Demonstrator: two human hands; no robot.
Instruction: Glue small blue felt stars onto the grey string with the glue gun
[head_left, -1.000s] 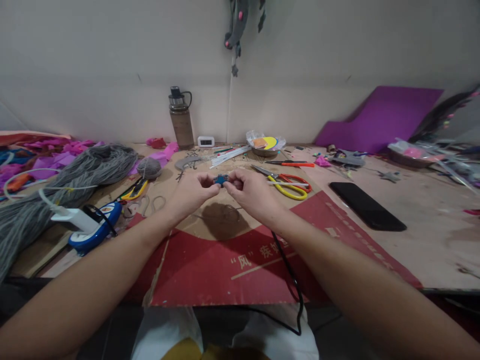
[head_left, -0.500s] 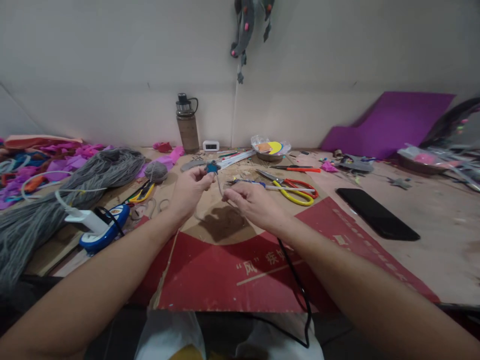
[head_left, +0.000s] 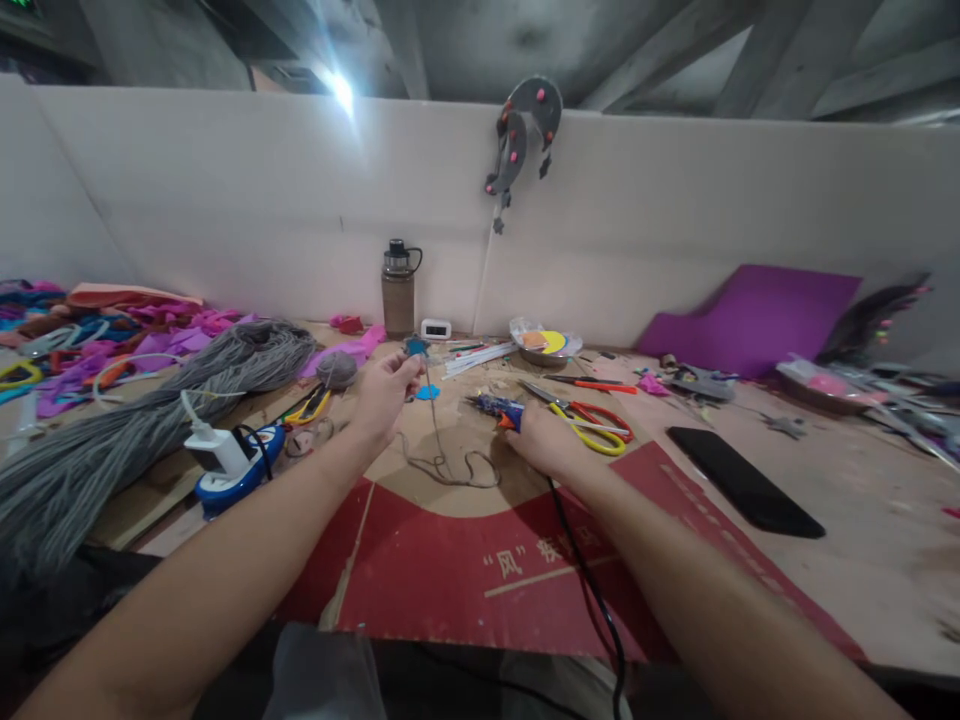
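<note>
My left hand (head_left: 384, 396) is closed in a pinch on a small blue star (head_left: 415, 346), raised over the cardboard. Grey yarn (head_left: 436, 430) hangs from the star and curls loosely on the cardboard below. My right hand (head_left: 549, 440) wraps round a blue glue gun (head_left: 498, 406) with an orange trigger, its nozzle pointing left. A black cord (head_left: 581, 550) runs from under that hand towards the table's front edge. Another blue piece (head_left: 428, 392) lies flat just right of my left fingers.
Scissors (head_left: 600, 430) and a black phone (head_left: 742, 480) lie right of my right hand. At the left are a grey yarn hank (head_left: 187, 400), a yarn ball (head_left: 337, 370) and a power strip (head_left: 232, 492). Behind stand a bottle (head_left: 398, 300) and a small dish (head_left: 546, 355).
My right hand has let go of the yarn, moved right and taken hold of the glue gun. The yarn now hangs down. The view has tilted upward.
</note>
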